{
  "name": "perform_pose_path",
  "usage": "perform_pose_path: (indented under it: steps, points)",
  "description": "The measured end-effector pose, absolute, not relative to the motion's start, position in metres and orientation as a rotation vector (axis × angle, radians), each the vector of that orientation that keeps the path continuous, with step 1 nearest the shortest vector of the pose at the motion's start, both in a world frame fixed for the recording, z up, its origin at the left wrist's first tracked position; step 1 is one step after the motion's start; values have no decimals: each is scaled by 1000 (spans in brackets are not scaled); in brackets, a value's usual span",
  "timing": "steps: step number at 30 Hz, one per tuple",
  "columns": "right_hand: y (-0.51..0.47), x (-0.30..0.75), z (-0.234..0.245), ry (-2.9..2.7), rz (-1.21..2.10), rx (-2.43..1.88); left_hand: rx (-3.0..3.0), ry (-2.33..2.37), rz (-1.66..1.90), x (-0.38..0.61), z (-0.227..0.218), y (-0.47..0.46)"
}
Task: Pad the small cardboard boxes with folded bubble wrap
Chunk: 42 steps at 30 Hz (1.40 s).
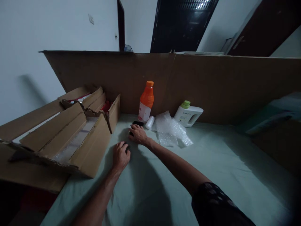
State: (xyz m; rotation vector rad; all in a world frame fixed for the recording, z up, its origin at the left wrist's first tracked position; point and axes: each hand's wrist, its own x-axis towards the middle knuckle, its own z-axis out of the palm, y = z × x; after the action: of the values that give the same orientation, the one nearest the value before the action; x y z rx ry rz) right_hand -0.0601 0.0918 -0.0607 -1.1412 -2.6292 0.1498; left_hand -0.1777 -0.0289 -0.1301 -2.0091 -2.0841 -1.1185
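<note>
My right hand (138, 134) reaches across the table with its fingers curled down over a small black object (138, 123). A dark rectangular edge of it shows past my knuckles; the rest is hidden. Nearer to me, my left hand (121, 157) rests on the cloth, its fingers bent around something small and dark (127, 147) that I cannot make out. Just beyond my right hand stands an orange bottle (147, 99) with a white label. Beside it lie a small roll of clear wrap (150, 123) and sheets of bubble wrap (167, 129).
Open cardboard boxes (94, 153) stand on the left, with clear wrap and red items inside. A white jug (188, 115) with a green cap leans at the back. Tall cardboard (202, 81) walls off the far edge. Pale green cloth (211, 160) covers the table.
</note>
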Motion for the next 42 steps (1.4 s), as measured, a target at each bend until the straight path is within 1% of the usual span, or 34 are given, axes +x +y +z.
perform_pose_path:
  steps: [4, 10, 19, 25, 30, 37, 42]
  points:
    - [113, -77, -68, -2695, 52, -1187, -2022, -2069, -1156, -177, -132, -28]
    - [117, -68, -76, -2670, -11, -1308, -2024, -2077, -1187, -176, -132, -28]
    - [114, -41, -75, -2701, 22, -1241, -2028, -2059, -1175, -175, -132, -29]
    - [114, -30, -64, -2641, 7, -1259, -2026, -2047, -1166, -176, -133, -29]
    - [133, 1, -51, -2570, -57, -1377, -2027, -2044, -1156, -178, -135, -28]
    - [156, 78, -50, -2555, -139, -1528, -2029, -2032, -1160, -178, -136, -28]
    - [165, 80, -47, -2521, -96, -1499, -2034, -2001, -1169, -178, -135, -29]
